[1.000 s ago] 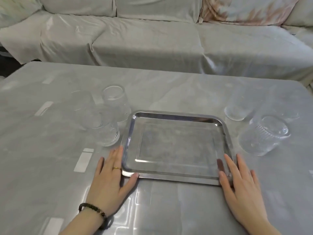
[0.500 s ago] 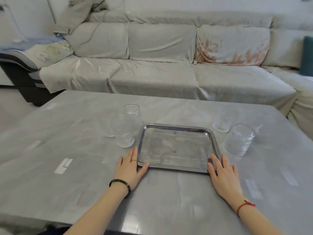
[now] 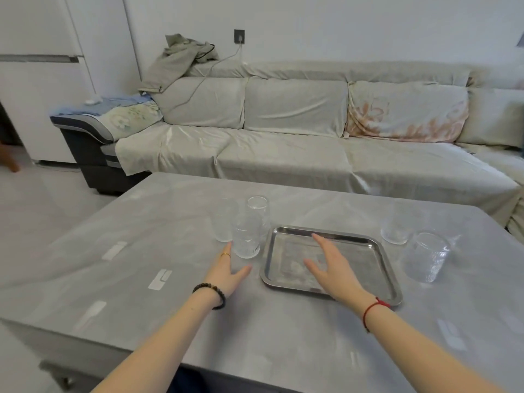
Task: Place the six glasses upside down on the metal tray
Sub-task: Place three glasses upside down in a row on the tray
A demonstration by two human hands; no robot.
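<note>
Left hand (image 3: 228, 275) spreads loose, cupping round the nearest glass (image 3: 246, 237) (touching? can't tell); right hand (image 3: 331, 268) hovers flat, fingers splayed, above the metal tray (image 3: 380, 260), holding nothing.

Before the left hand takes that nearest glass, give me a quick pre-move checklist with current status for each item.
1. Metal tray free of glasses: ok, nothing stands on it.
2. Left hand empty and open: ok, fingers spread just short of the nearest glass.
3. Right hand out of the way: not ok, it hovers open over the tray's middle.
4. Nearest glass separable from its neighbours: cannot tell, the two glasses behind it overlap it in this view.
5. All six glasses visible: not ok, I make out three left of the tray and two on the right.
6. Which way up the nearest glass stands: cannot tell, clear and blurred.
</note>
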